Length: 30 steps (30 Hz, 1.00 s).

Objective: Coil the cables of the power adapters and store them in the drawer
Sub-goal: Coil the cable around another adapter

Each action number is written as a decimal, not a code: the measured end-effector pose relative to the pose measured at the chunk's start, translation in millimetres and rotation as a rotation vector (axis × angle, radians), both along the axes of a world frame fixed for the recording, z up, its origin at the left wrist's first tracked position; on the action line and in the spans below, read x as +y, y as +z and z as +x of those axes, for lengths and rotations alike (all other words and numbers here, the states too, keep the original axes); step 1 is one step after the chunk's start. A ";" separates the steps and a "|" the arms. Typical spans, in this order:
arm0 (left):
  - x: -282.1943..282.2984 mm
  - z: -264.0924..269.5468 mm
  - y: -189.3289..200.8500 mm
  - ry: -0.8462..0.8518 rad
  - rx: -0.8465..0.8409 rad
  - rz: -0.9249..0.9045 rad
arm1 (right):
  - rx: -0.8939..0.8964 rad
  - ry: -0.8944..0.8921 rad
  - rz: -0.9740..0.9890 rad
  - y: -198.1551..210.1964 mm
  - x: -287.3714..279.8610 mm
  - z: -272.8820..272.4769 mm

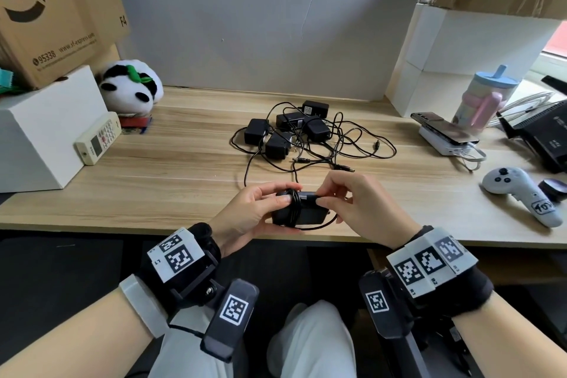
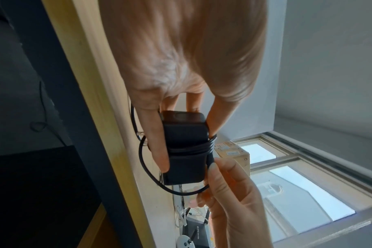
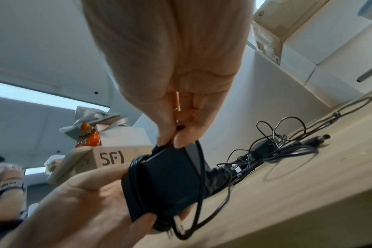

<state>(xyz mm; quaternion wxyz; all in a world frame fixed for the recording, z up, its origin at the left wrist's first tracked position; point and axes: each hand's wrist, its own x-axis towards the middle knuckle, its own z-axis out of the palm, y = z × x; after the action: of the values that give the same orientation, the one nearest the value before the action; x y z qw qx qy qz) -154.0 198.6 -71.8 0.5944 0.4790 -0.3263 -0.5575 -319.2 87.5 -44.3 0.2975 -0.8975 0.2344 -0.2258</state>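
A black power adapter (image 1: 302,214) (image 2: 184,147) (image 3: 166,181) is held just above the desk's front edge, with several turns of its cable (image 1: 295,205) (image 2: 193,147) (image 3: 135,177) wound round its body. My left hand (image 1: 260,212) (image 3: 85,198) grips the adapter, thumb on the wound turns. My right hand (image 1: 346,202) (image 2: 225,186) (image 3: 174,134) pinches the free end of the cable at the adapter's top edge. A slack loop (image 2: 144,167) (image 3: 199,193) hangs below. Several more black adapters (image 1: 288,129) (image 3: 263,151) lie in a tangle of cables mid-desk. No drawer is in view.
The wooden desk (image 1: 171,169) has white boxes (image 1: 40,129), a plush panda (image 1: 130,87) and a remote control (image 1: 98,138) at the left. At the right lie a phone on a power bank (image 1: 445,135), a drinking cup (image 1: 481,101), a white controller (image 1: 521,190) and a black router (image 1: 543,135).
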 end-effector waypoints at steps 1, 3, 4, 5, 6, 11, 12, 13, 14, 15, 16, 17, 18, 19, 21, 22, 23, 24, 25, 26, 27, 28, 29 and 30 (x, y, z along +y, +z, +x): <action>-0.1 0.3 1.2 -0.015 0.031 0.013 | -0.010 -0.009 0.008 0.8 -0.7 0.7; 0.0 0.6 2.9 -0.055 0.073 0.022 | -0.028 -0.047 0.009 1.8 -0.9 3.1; -0.3 0.2 3.1 -0.067 0.073 0.017 | -0.044 -0.069 0.016 1.9 -0.8 4.2; -0.7 -0.3 3.3 -0.064 0.064 0.014 | -0.067 -0.084 0.035 1.9 -0.2 5.0; -0.7 -0.9 3.7 -0.053 0.052 0.012 | -0.093 -0.092 0.057 1.7 0.5 5.2; -0.2 0.1 3.0 0.004 0.161 0.009 | -0.155 -0.075 0.010 1.4 2.4 -1.6; 0.2 1.3 2.2 0.013 0.181 0.012 | -0.151 -0.080 -0.014 0.4 3.0 -3.1; 0.3 1.7 1.8 0.017 0.186 0.014 | -0.146 -0.087 -0.041 -1.0 3.7 -3.7; 0.3 1.4 1.8 0.015 0.171 0.015 | -0.139 -0.094 -0.066 -2.7 4.6 -3.5; 0.0 0.3 2.0 0.013 0.144 0.017 | -0.131 -0.101 -0.079 -4.4 5.8 -2.6; -0.3 -1.2 2.3 0.016 0.114 0.019 | -0.126 -0.108 -0.082 -6.2 6.6 -1.5; -1.2 -2.5 2.3 0.026 0.087 0.025 | -0.122 -0.116 -0.086 -8.2 6.9 -0.4; -1.7 -3.8 2.7 0.042 0.063 0.034 | -0.117 -0.124 -0.098 -9.9 7.2 0.9; -2.3 -4.8 3.3 0.054 0.033 0.043 | -0.110 -0.131 -0.115 -11.0 7.6 2.0; -3.9 -5.7 3.9 0.065 -0.038 0.058 | -0.097 -0.149 -0.151 -11.8 8.1 4.1; -4.3 -6.0 4.4 0.067 -0.064 0.064 | -0.089 -0.158 -0.164 -11.8 7.9 5.0; -4.5 -5.9 5.2 0.069 -0.079 0.069 | -0.083 -0.162 -0.165 -11.7 7.4 6.4; -4.9 -5.8 6.1 0.069 -0.090 0.072 | -0.083 -0.162 -0.150 -12.0 6.6 7.5; -5.2 -5.6 6.8 0.068 -0.105 0.074 | -0.088 -0.159 -0.123 -12.3 5.7 8.3; -5.4 -5.5 7.7 0.068 -0.127 0.078 | -0.091 -0.155 -0.098 -13.0 4.8 8.6; -6.1 -5.6 8.7 0.070 -0.149 0.081 | -0.087 -0.149 -0.085 -14.0 3.9 8.4; -6.5 -5.8 9.4 0.071 -0.164 0.085 | -0.075 -0.141 -0.083 -14.9 3.4 7.7; -7.1 -6.0 9.8 0.070 -0.172 0.088 | -0.060 -0.131 -0.083 -15.3 3.0 6.3; -7.7 -6.5 10.2 0.068 -0.176 0.091 | -0.048 -0.116 -0.086 -15.0 3.0 4.6</action>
<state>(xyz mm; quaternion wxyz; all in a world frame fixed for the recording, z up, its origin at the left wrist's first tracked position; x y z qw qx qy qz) -160.5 190.8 -61.6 0.5598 0.5634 -0.3350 -0.5069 -314.6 90.4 -59.3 0.2505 -0.8888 0.2688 -0.2741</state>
